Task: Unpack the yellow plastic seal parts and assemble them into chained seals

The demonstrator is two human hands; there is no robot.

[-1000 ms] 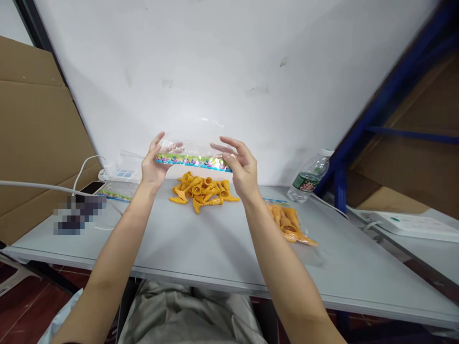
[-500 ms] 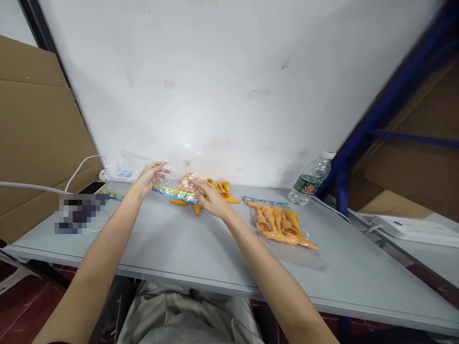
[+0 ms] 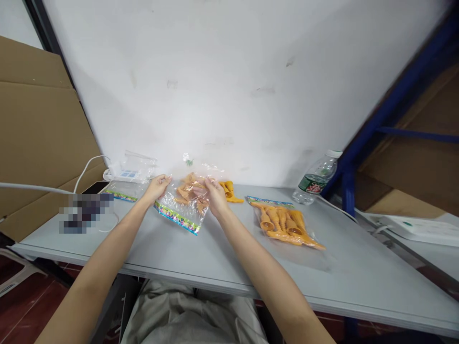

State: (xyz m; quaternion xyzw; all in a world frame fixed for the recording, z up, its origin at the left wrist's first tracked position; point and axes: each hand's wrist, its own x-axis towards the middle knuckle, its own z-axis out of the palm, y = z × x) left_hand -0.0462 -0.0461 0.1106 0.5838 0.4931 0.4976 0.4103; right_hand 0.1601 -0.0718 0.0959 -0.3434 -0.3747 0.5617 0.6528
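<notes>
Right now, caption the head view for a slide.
Left hand and right hand hold a clear bag, orange pieces showing beyond; a filled bag lies at right.

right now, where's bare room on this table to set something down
Bare gray tabletop lies between the printed plastic bag and the front edge, and right of the filled bag. It's crowded back left, around the power strip and phone, and back centre, with both hands and loose orange-yellow pieces.

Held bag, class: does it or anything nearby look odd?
Slightly odd: the printed strip on the held bag slants along its near edge, reversed from the filled bag, whose strip lies toward the scuffed wall.
</notes>
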